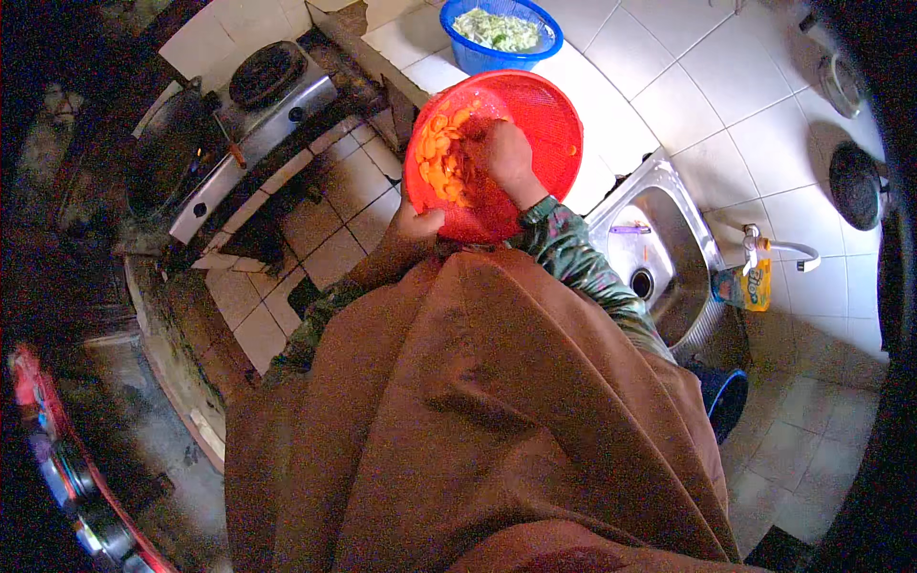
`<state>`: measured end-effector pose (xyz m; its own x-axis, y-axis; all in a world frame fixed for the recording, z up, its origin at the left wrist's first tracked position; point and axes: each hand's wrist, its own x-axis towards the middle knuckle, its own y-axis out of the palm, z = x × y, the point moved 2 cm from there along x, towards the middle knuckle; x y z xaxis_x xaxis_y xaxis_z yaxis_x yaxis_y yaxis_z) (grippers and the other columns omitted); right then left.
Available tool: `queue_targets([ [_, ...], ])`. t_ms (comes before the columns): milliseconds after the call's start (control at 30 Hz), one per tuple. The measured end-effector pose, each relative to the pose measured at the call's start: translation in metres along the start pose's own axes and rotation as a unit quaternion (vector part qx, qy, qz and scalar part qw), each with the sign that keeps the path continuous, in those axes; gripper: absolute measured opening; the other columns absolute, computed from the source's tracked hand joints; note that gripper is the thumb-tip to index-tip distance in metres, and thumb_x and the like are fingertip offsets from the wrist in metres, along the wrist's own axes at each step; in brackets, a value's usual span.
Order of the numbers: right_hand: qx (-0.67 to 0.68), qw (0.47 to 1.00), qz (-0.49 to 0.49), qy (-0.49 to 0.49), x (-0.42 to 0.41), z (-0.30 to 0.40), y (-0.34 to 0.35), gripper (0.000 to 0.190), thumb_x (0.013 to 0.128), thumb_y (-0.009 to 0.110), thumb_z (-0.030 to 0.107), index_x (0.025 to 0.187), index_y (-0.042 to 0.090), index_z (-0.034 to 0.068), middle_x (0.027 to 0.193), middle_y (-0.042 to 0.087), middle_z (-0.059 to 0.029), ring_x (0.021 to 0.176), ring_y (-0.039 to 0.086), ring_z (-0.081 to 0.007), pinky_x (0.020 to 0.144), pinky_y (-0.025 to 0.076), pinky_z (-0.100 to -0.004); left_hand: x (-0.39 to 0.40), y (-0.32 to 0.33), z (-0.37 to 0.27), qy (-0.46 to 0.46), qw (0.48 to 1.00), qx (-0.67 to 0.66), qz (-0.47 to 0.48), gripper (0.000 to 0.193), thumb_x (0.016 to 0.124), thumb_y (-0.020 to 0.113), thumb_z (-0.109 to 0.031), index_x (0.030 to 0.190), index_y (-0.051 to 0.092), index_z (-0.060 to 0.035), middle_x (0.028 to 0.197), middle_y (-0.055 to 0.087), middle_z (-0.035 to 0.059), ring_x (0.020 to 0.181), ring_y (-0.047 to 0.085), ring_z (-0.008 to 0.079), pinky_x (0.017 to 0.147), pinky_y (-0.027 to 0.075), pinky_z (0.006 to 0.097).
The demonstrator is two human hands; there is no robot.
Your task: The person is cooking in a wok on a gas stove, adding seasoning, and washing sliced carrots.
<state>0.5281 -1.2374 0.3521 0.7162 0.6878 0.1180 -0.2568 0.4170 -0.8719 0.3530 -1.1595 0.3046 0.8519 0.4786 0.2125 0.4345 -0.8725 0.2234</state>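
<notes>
A red plastic colander (555, 107) is tilted in front of me, with sliced carrots (438, 154) heaped on its left side. My left hand (421, 220) grips its near left rim, thumb over the edge. Inside the colander is my right hand (511, 154), its fingers down beside the carrot slices. The fingertips are blurred and hidden, so whether they hold any slices cannot be made out. One small round slice (571, 150) clings to the right wall. Just beyond, a blue plastic basket (494, 61) of shredded cabbage (498, 31) stands on the white tiled counter (423, 46).
To the right is a steel sink (691, 215) with a purple-handled tool (630, 229) and an orange scrap (645, 251) in it, below a wall tap (752, 243). At left, a gas stove (251, 136) carries a dark pan (161, 150) near a small flame. A dark blue bucket (727, 401) stands below the sink.
</notes>
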Motion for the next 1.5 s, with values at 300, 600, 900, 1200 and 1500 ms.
queue_targets([
  [300, 0.089, 0.996, -0.003, 0.012, -0.004, 0.007, -0.038, 0.025, 0.073, 0.064, 0.022, 0.088, 0.064, 0.002, 0.074, 0.064, -0.0122, 0.065, 0.061, -0.0178, 0.061, 0.047, -0.0306, 0.0, -0.006, 0.0, -0.095, 0.992, -0.086, 0.022, 0.052, 0.069, 0.064, -0.009, 0.118, 0.046, -0.006, 0.107, 0.056, 0.0034, 0.097, 0.054, 0.022, 0.085, 0.043, 0.0361],
  [600, 0.084, 0.91, -0.385, 0.127, -0.086, -0.067, -0.164, 0.019, 0.074, 0.065, 0.009, 0.089, 0.061, -0.001, 0.077, 0.063, -0.0133, 0.072, 0.06, -0.0163, 0.066, 0.047, -0.0271, 0.0, -0.007, -0.026, -0.153, 0.988, 0.009, -0.03, 0.055, 0.073, 0.044, 0.005, 0.126, 0.033, -0.0012, 0.119, 0.047, 0.0067, 0.105, 0.049, 0.0186, 0.086, 0.041, 0.031],
  [900, 0.225, 0.944, -0.232, 0.06, -0.069, -0.092, -0.082, 0.027, 0.069, 0.065, 0.01, 0.094, 0.061, -0.001, 0.089, 0.062, -0.0186, 0.08, 0.061, -0.025, 0.072, 0.049, -0.0303, 0.009, 0.002, -0.016, -0.116, 0.992, -0.02, 0.05, 0.058, 0.072, 0.045, 0.005, 0.127, 0.032, -0.0019, 0.119, 0.047, 0.0067, 0.106, 0.048, 0.0177, 0.086, 0.041, 0.0303],
  [1200, -0.209, 0.969, 0.028, -0.131, -0.031, 0.049, -0.004, 0.026, 0.068, 0.062, 0.024, 0.088, 0.065, 0.007, 0.105, 0.053, -0.0155, 0.093, 0.054, -0.0329, 0.077, 0.047, -0.042, -0.001, -0.002, 0.005, -0.067, 0.997, -0.022, 0.01, 0.024, 0.072, 0.059, -0.006, 0.096, 0.057, -0.0051, 0.091, 0.06, 0.0041, 0.087, 0.057, 0.0193, 0.079, 0.045, 0.0342],
  [1500, -0.277, 0.945, 0.064, -0.163, -0.024, 0.072, 0.023, 0.04, 0.071, 0.06, 0.041, 0.103, 0.062, 0.018, 0.121, 0.041, -0.0132, 0.109, 0.04, -0.0319, 0.084, 0.041, -0.0482, -0.015, 0.003, -0.038, -0.009, 0.992, -0.119, -0.033, 0.064, 0.073, 0.051, -0.007, 0.13, 0.023, -0.0035, 0.121, 0.042, 0.0101, 0.113, 0.04, 0.0201, 0.094, 0.035, 0.0323],
])
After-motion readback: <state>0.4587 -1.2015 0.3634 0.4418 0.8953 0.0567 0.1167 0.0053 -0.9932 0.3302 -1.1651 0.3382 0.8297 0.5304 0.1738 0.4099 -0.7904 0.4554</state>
